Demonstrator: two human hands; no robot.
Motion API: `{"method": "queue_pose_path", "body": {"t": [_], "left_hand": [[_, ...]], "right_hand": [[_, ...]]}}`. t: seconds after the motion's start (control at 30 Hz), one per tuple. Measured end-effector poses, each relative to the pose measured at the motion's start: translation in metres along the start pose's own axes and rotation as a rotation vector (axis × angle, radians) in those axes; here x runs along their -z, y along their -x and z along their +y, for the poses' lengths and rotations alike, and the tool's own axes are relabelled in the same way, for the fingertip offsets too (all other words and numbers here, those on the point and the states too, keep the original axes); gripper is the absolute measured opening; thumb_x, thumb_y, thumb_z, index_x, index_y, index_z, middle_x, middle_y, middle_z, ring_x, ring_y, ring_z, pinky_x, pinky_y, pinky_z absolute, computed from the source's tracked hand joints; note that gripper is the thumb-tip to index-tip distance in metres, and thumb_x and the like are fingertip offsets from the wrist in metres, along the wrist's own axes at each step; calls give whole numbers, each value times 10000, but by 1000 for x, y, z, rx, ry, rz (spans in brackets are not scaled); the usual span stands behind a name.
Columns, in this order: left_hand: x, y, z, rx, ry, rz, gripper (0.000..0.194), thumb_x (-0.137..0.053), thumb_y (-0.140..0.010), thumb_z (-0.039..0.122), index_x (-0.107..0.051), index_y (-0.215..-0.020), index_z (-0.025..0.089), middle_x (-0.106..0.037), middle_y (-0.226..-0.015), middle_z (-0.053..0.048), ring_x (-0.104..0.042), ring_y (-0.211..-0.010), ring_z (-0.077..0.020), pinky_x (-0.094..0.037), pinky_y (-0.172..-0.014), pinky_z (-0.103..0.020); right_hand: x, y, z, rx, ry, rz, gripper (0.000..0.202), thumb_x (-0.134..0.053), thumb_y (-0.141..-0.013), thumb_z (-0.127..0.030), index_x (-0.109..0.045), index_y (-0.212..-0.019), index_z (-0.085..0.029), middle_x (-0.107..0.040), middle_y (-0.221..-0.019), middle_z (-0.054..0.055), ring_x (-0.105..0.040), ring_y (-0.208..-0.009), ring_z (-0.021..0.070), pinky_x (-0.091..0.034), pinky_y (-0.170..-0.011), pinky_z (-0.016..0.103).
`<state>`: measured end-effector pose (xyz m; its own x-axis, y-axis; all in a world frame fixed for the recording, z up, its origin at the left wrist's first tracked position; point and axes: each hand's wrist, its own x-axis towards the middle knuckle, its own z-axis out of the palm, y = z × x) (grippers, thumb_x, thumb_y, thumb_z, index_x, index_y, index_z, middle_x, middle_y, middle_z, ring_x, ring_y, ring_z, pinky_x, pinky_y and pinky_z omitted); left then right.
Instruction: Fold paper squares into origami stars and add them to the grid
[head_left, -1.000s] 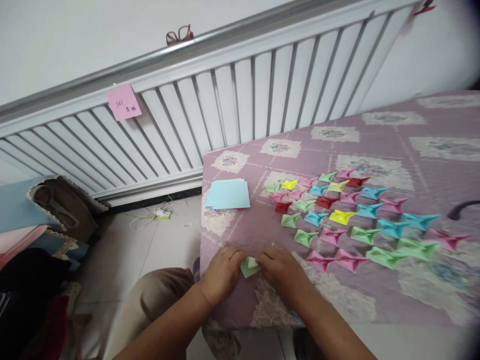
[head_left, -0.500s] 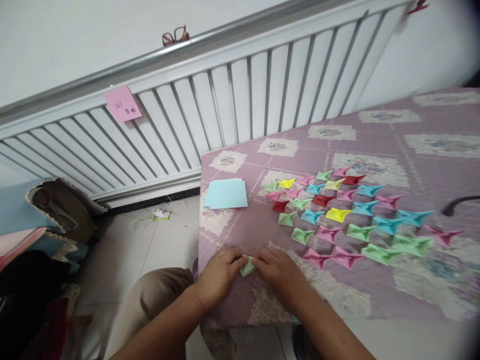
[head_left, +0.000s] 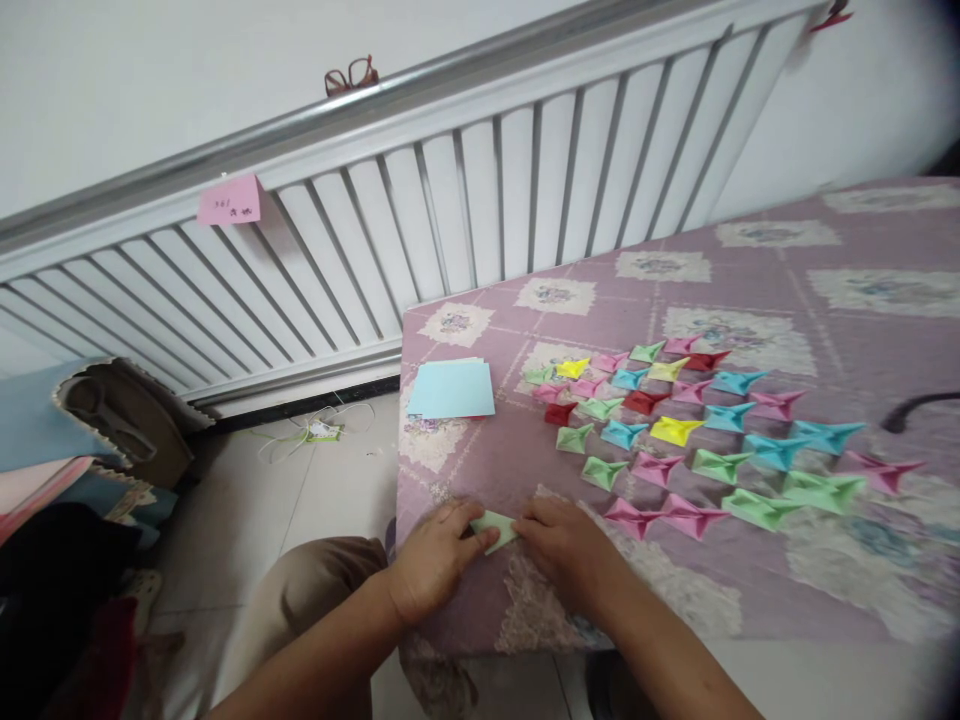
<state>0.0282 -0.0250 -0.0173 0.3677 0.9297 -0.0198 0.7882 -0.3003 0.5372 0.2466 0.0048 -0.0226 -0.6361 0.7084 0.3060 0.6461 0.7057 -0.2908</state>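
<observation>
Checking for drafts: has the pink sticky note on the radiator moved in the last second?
Yes. The pink sticky note has flipped upward against the radiator slats, its lower edge lifted.

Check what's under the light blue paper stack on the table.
The light blue paper stack lies flat on the purple patterned tablecloth. A thin red edge shows at its lower right corner, probably another sheet. Anything else beneath the stack is covered.

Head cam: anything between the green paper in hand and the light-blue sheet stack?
Nothing: only bare patterned tablecloth separates the green paper from the light-blue sheet stack in the head view.
</observation>
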Motion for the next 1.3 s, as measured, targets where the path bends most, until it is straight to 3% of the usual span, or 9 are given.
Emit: {"method": "queue_pose_path", "body": {"t": [0.17,0.4,0.63,0.97,1.17,1.3], "left_hand": [[0,0,-2,-22,-31,1,339,-430,-937,419,-560,-1198,246,-581,-1208,-43,-516,-1098,-208,-382,-976,-340],[2,1,3,-91,-155,-24,345,-372,-967,399,-561,-1217,252,-566,-1245,-47,-500,-1140,-216,-386,-993,-364],[7,5,6,-155,-280,-61,349,-354,-980,324,-521,-1272,230,-511,-1328,-49,-455,-1215,-200,-356,-1058,-369],[-1,10,-7,-202,-356,-98,380,-431,-951,276,-460,-1329,293,-443,-1390,-50,-399,-1255,-256,-351,-1043,-420],[4,8,-5,-308,-419,-137,415,-408,-945,237,-412,-1360,245,-350,-1471,-35,-349,-1274,-257,-327,-1053,-407],[10,6,-2,-378,-468,-178,457,-404,-935,223,-362,-1390,216,-377,-1459,-21,-344,-1252,-258,-314,-1055,-414]], "right_hand": [[6,3,10,-38,12,163,237,-469,-825,-66,-663,-927,-159,-645,-883,91,-586,-848,206,-450,-759,324],[-13,0,-18,73,-44,228,335,-419,-810,-27,-634,-1029,-163,-688,-1015,75,-611,-931,189,-466,-845,338],[-29,3,-33,36,53,87,398,-415,-831,-57,-574,-1182,-159,-621,-1234,86,-572,-1113,215,-419,-930,405],[-22,24,-29,-42,151,-69,544,-518,-787,-204,-457,-1327,-174,-499,-1364,94,-473,-1242,257,-368,-971,512],[-14,40,-23,-114,145,-56,542,-534,-768,-190,-486,-1307,-212,-530,-1339,81,-498,-1218,284,-353,-968,562],[-10,44,-21,-147,139,1,475,-537,-793,-182,-524,-1265,-230,-575,-1294,78,-518,-1195,286,-352,-958,559]]}}
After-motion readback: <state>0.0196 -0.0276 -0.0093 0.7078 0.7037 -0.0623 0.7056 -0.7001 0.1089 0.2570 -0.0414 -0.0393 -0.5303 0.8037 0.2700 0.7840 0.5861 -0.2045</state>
